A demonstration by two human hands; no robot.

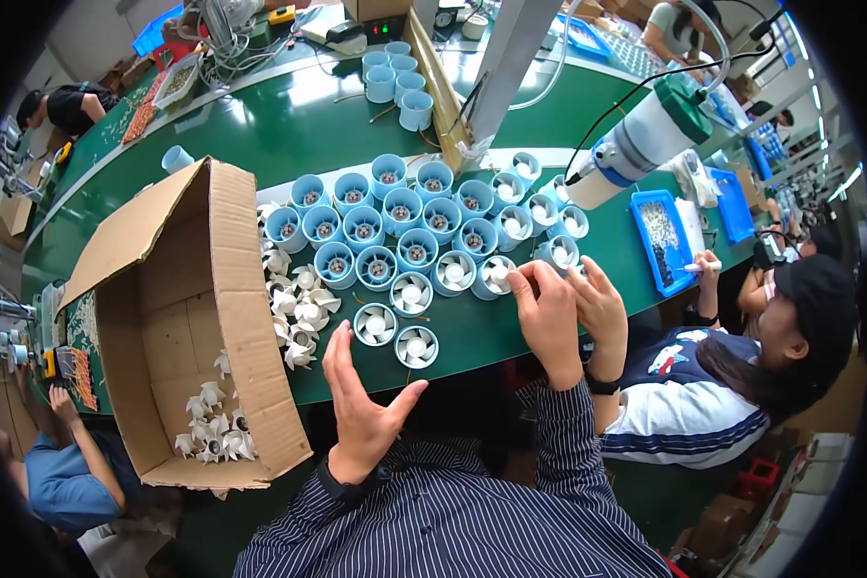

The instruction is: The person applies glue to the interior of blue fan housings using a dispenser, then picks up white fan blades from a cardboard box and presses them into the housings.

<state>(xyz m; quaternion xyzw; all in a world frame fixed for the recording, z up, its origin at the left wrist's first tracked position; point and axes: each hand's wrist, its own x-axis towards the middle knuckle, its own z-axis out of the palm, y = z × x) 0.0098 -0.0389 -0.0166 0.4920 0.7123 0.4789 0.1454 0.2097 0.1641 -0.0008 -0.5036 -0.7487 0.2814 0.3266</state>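
Approx. thirty lt. blue cups (416, 252) stand bunched on a green table (231, 118) in front of the person in a striped shirt (443, 520). Cups at the rear & left show bare insides; those at the front & right have white fans (416, 347) seated in them.

L hand (366, 414) is released, palm up-ish, fingers & thumb spread, just beside the two front cups; can't tell if it touches either. R hand (549, 328) has its fingers bunched together next to a fan-fitted cup at the front edge of the group; can't tell if anything is pinched there.

A co-worker's hand (602, 310) is just behind/right of it, arm coming from a striped white sleeve (660, 429).

Loose fans (303, 310) lie piled btwn the cups & a cardboard box (262, 328) on its side, w/ more fans inside, low down. A green-topped cylinder (636, 144) hangs at upper R, near a blue tray (677, 258) w/ small parts. More cups stand at the back.
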